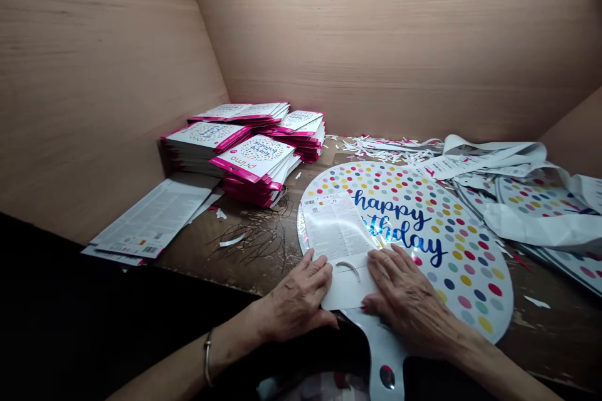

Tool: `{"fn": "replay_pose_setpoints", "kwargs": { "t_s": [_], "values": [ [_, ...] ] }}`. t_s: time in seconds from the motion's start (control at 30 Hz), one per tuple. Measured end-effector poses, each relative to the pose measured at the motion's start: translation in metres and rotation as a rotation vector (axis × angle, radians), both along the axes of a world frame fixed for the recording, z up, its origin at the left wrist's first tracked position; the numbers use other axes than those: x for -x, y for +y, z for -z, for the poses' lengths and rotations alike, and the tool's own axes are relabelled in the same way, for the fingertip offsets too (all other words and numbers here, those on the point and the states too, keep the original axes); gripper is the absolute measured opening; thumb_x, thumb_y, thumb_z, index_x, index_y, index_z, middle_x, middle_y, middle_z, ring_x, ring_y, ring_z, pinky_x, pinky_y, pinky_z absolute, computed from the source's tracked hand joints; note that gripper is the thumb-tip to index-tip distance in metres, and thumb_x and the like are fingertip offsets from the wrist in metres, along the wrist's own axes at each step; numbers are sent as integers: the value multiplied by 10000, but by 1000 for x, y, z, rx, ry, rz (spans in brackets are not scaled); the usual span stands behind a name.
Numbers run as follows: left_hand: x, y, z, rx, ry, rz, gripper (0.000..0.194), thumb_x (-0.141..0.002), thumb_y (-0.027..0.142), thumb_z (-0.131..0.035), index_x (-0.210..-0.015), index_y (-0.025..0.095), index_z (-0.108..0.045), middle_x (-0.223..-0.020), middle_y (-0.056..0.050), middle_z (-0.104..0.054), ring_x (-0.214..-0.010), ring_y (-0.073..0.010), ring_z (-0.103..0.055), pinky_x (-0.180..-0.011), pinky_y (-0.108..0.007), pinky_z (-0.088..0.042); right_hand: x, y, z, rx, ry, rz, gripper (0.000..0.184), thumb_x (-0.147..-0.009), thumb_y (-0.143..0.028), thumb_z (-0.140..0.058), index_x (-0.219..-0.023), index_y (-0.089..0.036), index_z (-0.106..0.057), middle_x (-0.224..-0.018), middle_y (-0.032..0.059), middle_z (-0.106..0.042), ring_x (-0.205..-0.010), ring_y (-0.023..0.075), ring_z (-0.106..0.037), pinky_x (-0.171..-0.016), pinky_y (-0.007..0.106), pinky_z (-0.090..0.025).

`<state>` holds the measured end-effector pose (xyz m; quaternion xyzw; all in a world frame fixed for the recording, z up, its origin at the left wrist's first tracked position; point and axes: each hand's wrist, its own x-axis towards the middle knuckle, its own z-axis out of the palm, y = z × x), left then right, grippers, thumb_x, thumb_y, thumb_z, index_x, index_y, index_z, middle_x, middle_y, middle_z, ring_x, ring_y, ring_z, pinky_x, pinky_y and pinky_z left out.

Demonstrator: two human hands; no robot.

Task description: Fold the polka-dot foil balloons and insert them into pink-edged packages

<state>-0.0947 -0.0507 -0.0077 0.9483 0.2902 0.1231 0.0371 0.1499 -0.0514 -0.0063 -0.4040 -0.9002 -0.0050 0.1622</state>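
A flat round foil balloon (451, 244) printed with coloured dots and blue "happy birthday" lettering lies on the worktable (263, 250). A white printed card (336, 238) rests on the balloon's left part. My left hand (296, 301) lies flat on the card's lower left corner, fingers stretched out. My right hand (407, 294) presses flat on the card's lower right edge and the balloon. The balloon's neck (385, 357) points toward me between my wrists.
Stacks of pink-edged packaged balloons (249, 150) stand at the back left. A pile of printed cards (150, 219) lies at the left. More flat balloons and white paper strips (527, 200) lie at the right. Wooden walls (376, 37) close the booth.
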Motion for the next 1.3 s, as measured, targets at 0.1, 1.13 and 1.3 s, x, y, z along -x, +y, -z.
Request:
{"fn": "replay_pose_setpoints", "kwargs": {
  "t_s": [0.1,1.13,1.3],
  "values": [
    [8,-3,2,3,-16,18,498,-896,453,-446,-1136,24,-527,-1159,-184,-552,-1224,-315,-413,-1069,-495,-295,0,-3,-4,67,21,-120,347,-857,-385,-509,-1065,-118,-583,-1075,136,-584,-1025,281,-497,-1014,515,-283],
    [16,3,9,-100,-161,2,266,-923,192,-383,-941,53,-610,-1124,-192,-594,-1217,-272,-457,-1050,-447,-358,6,14,-12,230,114,-275,175,-852,-253,-539,-1012,-187,-565,-1115,97,-580,-1027,233,-504,-927,426,-385],
    [18,2,7,-66,-169,13,252,-913,228,-414,-906,66,-607,-1139,-187,-586,-1219,-294,-449,-1039,-480,-359,-5,21,8,176,175,-335,278,-896,-118,-419,-1135,-207,-529,-1119,57,-608,-1034,200,-511,-979,438,-337]
  ]
}}
